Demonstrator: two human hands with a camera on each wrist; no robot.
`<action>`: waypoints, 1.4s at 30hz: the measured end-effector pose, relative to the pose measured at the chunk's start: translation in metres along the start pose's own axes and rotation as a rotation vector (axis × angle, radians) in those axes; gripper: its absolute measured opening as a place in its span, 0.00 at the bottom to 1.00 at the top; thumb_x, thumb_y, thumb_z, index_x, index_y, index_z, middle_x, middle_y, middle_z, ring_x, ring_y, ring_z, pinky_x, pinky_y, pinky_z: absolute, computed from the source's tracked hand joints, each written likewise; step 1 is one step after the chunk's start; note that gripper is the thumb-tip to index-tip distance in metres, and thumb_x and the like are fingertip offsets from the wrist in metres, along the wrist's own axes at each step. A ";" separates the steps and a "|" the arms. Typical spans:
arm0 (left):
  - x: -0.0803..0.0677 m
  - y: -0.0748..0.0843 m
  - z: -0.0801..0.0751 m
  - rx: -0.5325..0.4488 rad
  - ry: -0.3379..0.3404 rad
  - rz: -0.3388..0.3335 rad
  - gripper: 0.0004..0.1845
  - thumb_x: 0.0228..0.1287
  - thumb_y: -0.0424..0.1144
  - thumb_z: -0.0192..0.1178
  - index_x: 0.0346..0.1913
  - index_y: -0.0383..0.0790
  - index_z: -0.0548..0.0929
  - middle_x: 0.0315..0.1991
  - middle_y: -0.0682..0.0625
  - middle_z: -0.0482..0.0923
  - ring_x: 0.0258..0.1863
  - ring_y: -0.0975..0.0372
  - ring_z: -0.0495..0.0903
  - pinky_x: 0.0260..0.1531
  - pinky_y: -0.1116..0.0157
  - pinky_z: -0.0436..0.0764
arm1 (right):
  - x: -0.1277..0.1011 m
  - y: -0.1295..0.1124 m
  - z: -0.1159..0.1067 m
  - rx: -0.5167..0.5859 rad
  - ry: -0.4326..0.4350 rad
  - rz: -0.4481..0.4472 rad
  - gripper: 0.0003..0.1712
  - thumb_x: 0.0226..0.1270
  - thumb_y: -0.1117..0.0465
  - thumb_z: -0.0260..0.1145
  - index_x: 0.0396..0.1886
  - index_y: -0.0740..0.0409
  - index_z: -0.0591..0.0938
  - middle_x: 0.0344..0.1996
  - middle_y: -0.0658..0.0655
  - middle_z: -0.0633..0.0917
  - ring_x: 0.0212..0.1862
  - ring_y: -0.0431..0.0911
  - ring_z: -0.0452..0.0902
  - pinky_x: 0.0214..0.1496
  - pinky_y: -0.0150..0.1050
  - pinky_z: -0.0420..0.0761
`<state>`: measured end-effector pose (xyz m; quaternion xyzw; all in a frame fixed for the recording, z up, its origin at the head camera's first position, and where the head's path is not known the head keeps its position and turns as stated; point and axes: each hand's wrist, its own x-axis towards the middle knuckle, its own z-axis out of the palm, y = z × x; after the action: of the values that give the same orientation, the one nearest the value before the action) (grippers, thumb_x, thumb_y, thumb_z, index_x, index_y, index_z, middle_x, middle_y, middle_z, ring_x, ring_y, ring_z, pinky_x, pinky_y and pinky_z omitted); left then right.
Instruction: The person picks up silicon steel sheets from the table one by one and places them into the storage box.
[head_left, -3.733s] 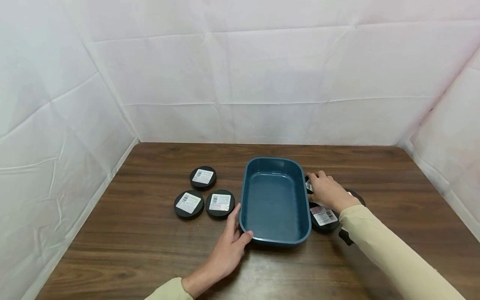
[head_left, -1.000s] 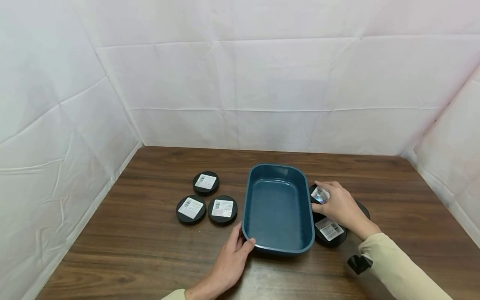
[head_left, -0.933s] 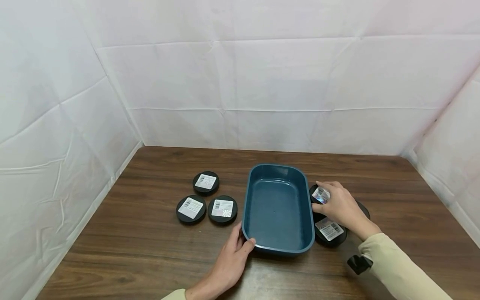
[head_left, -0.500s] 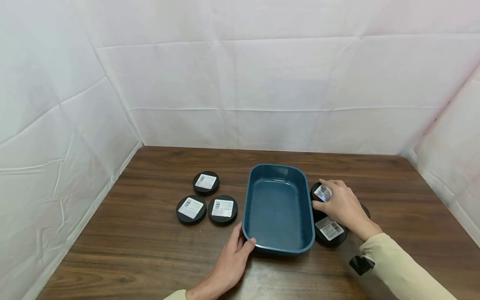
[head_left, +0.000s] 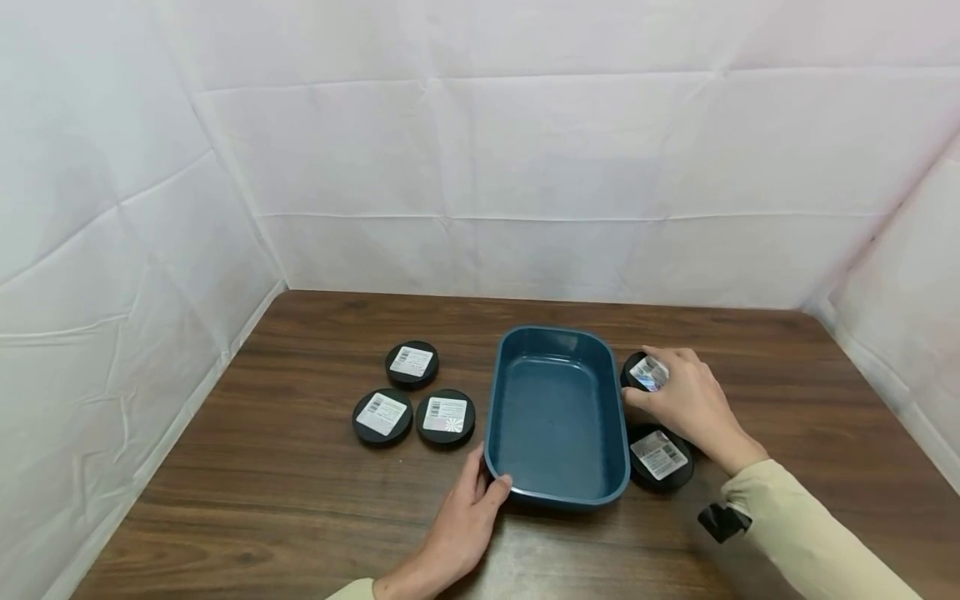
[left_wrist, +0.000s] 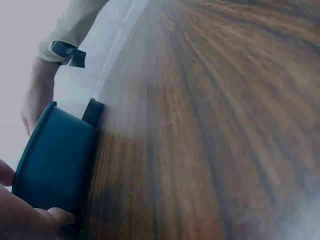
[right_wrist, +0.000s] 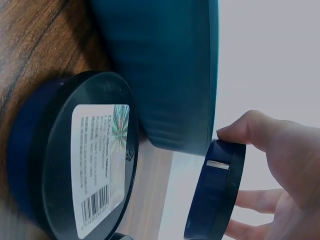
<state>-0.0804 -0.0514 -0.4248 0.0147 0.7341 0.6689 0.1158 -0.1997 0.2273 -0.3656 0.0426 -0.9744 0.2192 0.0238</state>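
Your right hand point(head_left: 692, 406) pinches a black labelled tin point(head_left: 647, 372) beside the blue tray point(head_left: 557, 417); your left hand point(head_left: 463, 512) grips the tray's near corner.

Dark wooden table point(head_left: 300, 500) with a blue tray point(head_left: 557, 417), three black tins point(head_left: 411, 392) left, another point(head_left: 660, 457) right.

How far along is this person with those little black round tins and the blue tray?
Nothing is in the blue tray yet; it sits bare on the table. In hand: the right hand grips one black tin beside the tray's right wall, lifted on edge in the right wrist view, while the left hand holds the tray's near corner. Left lying: another tin on the right and three tins on the left.
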 end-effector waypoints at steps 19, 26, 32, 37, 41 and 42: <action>-0.001 -0.003 0.001 -0.046 0.014 0.028 0.33 0.80 0.41 0.47 0.79 0.35 0.49 0.80 0.34 0.48 0.80 0.44 0.48 0.76 0.47 0.60 | -0.003 -0.020 -0.008 0.029 0.005 -0.042 0.44 0.60 0.49 0.70 0.73 0.63 0.69 0.65 0.77 0.69 0.64 0.74 0.64 0.61 0.69 0.71; -0.001 -0.003 0.002 -0.029 0.025 0.026 0.33 0.80 0.41 0.47 0.79 0.36 0.50 0.80 0.34 0.49 0.79 0.45 0.49 0.76 0.48 0.60 | 0.000 -0.026 -0.010 0.043 -0.016 -0.056 0.45 0.61 0.49 0.70 0.73 0.65 0.67 0.66 0.76 0.68 0.65 0.72 0.66 0.63 0.68 0.72; -0.001 -0.003 0.002 -0.006 0.034 0.021 0.33 0.80 0.43 0.48 0.79 0.35 0.50 0.79 0.34 0.50 0.79 0.44 0.50 0.76 0.48 0.61 | 0.004 -0.034 -0.011 0.040 -0.036 -0.068 0.45 0.61 0.49 0.70 0.73 0.65 0.67 0.67 0.76 0.68 0.66 0.71 0.67 0.64 0.67 0.72; -0.001 -0.004 0.000 -0.001 0.022 0.027 0.33 0.80 0.43 0.47 0.79 0.36 0.49 0.80 0.34 0.50 0.79 0.45 0.50 0.76 0.48 0.61 | 0.006 -0.039 -0.012 0.041 -0.051 -0.087 0.45 0.62 0.49 0.70 0.74 0.65 0.67 0.68 0.75 0.68 0.67 0.70 0.66 0.66 0.67 0.72; -0.002 -0.004 0.002 -0.001 0.024 0.040 0.33 0.80 0.43 0.48 0.79 0.35 0.51 0.79 0.34 0.51 0.79 0.45 0.52 0.76 0.48 0.62 | 0.006 -0.040 -0.013 0.032 -0.048 -0.102 0.44 0.62 0.49 0.70 0.73 0.64 0.67 0.68 0.74 0.69 0.67 0.70 0.67 0.65 0.67 0.73; -0.002 -0.004 0.002 -0.005 0.023 0.042 0.33 0.80 0.42 0.48 0.79 0.35 0.51 0.79 0.35 0.51 0.79 0.45 0.52 0.76 0.49 0.62 | 0.006 -0.040 -0.012 0.030 -0.047 -0.104 0.44 0.62 0.50 0.70 0.73 0.65 0.68 0.68 0.74 0.69 0.67 0.70 0.67 0.65 0.67 0.73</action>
<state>-0.0776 -0.0501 -0.4285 0.0222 0.7333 0.6731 0.0934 -0.2013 0.1959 -0.3368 0.0988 -0.9678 0.2312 0.0116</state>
